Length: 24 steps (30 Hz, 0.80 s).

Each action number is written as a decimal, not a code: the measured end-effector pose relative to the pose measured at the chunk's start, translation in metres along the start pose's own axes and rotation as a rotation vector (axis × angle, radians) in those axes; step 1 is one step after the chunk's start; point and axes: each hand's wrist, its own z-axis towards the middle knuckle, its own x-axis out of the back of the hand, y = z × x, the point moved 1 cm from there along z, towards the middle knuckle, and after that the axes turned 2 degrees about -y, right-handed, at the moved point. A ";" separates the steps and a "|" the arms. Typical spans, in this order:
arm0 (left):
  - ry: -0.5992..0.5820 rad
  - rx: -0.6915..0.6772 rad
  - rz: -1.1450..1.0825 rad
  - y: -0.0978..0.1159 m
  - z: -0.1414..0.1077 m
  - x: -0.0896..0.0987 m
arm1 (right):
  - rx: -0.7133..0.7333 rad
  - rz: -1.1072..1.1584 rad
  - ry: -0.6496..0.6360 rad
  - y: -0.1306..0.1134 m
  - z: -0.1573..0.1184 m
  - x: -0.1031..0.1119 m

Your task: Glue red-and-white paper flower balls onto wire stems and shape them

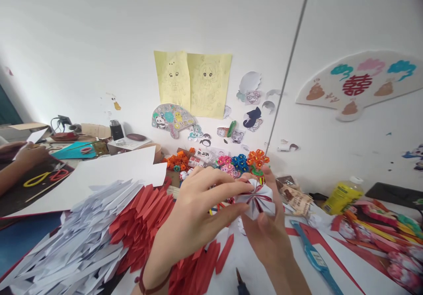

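Note:
A folded paper flower (255, 199), white with red edges fanning from its centre, is held between my two hands. My left hand (198, 204) pinches its left side with thumb and fingers. From below and the right, my right hand (269, 233) grips it, fingers behind and thumb in front. Under my left forearm lie folded red paper strips (142, 220), with a large heap of folded white strips (89, 233) to their left. Below my hands, the dark tip of a tool (242, 284) points up from the bottom edge.
Another person's hands (31, 158) hold paper at the far left, near scissors (46, 178). Paper flowers (239, 162) stand along the wall. On the right are a blue cutter (317, 257), a yellow bottle (343, 196) and coloured paper pieces (373, 224).

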 end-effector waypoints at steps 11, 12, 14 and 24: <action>-0.011 -0.002 0.027 0.002 0.000 0.003 | 0.000 -0.046 -0.047 -0.002 -0.002 -0.002; -0.009 -0.002 0.028 0.002 0.000 0.003 | 0.001 -0.043 -0.049 -0.003 -0.002 -0.002; -0.008 -0.002 0.030 0.002 0.000 0.003 | -0.001 -0.053 -0.054 -0.003 -0.001 -0.001; -0.016 0.000 0.037 0.001 0.000 0.004 | -0.016 -0.033 -0.043 -0.003 -0.001 -0.005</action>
